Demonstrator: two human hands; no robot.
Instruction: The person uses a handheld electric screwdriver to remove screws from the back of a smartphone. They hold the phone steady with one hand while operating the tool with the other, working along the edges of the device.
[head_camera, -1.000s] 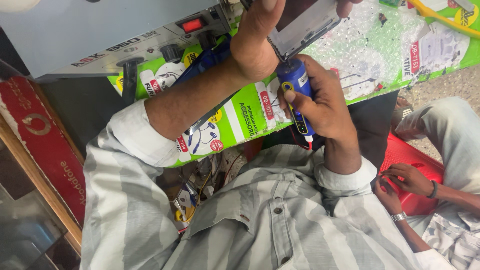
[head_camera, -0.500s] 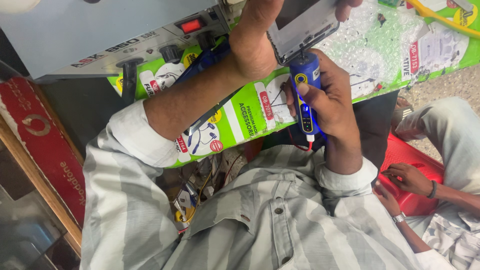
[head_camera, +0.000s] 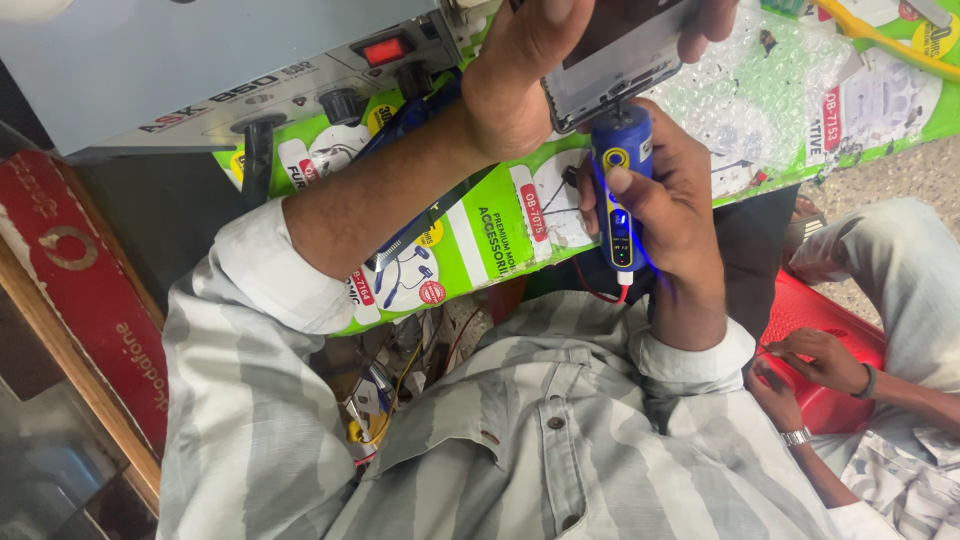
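Phone (head_camera: 620, 50) gripped in left hand (head_camera: 530, 80), right hand (head_camera: 670, 200) clamping blue screwdriver (head_camera: 620, 190) above green-papered bench (head_camera: 500, 230).

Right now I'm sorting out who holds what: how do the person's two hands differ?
The left hand grips a flat grey phone-like device from its side; the right hand wraps a blue pen-shaped power tool. The left hand sits higher, the right hand lower, nearer the chest. Both hands are closed on something, and the tool's tip touches the device.
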